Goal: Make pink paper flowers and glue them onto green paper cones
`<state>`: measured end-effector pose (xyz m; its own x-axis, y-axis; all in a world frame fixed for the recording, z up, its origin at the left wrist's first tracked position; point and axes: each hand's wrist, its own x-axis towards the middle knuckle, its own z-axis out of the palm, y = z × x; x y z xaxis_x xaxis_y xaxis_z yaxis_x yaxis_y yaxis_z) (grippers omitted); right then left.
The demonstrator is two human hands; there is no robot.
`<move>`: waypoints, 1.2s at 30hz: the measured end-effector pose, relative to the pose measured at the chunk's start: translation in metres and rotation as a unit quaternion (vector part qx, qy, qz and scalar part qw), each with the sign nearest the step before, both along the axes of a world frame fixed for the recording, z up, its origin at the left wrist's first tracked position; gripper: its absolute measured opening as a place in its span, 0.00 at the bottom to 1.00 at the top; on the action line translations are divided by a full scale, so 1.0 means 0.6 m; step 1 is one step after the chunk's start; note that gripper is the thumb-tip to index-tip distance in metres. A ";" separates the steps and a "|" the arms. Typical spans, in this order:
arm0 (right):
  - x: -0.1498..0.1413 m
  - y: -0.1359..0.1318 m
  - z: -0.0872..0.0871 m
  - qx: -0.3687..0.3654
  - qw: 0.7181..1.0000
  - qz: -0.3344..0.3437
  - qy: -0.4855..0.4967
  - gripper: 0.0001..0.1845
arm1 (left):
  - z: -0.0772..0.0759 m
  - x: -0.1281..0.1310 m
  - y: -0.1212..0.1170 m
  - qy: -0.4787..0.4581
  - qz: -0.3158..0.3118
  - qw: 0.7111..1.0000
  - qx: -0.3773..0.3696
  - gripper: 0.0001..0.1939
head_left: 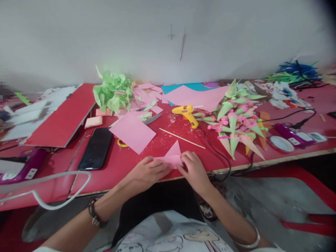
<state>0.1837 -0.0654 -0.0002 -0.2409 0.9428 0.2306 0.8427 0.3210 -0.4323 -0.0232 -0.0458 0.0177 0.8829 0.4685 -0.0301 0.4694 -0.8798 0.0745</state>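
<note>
Wore a white cartoon-print top (170, 236), nearest the camera. Had a black smartphone (95, 148) at left on the red worktop (105, 180), just beside a pink paper square (133, 131). Rested the fingers of the left hand (151, 170) across a folded pink paper (173, 152) near the front edge; could not tell pressing from pinching. Pinched its right end in the fingers of the right hand (194, 170). Had a thin stick (182, 138) behind it, then a yellow glue gun (187, 112), with green-and-pink paper cones (232, 122) heaped farther right.
</note>
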 end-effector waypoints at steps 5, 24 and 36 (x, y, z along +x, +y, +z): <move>0.003 -0.006 -0.007 0.019 0.999 0.008 -0.044 0.09 | 0.004 -0.033 -0.013 0.012 0.024 1.000 0.004 0.22; 0.060 -0.039 0.030 -0.036 0.977 0.123 -0.170 0.32 | -0.001 -0.091 -0.033 0.011 0.127 0.991 -0.036 0.28; -0.010 0.029 0.039 -0.078 0.980 0.181 0.010 0.32 | 0.014 -0.055 -0.024 -0.053 0.124 0.990 0.029 0.14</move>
<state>0.1778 -0.0483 0.0233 -0.5636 0.8201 0.0991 0.6762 0.5269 -0.5149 -0.0563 -0.0602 0.0263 0.7372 0.6696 0.0903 0.6639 -0.7427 0.0874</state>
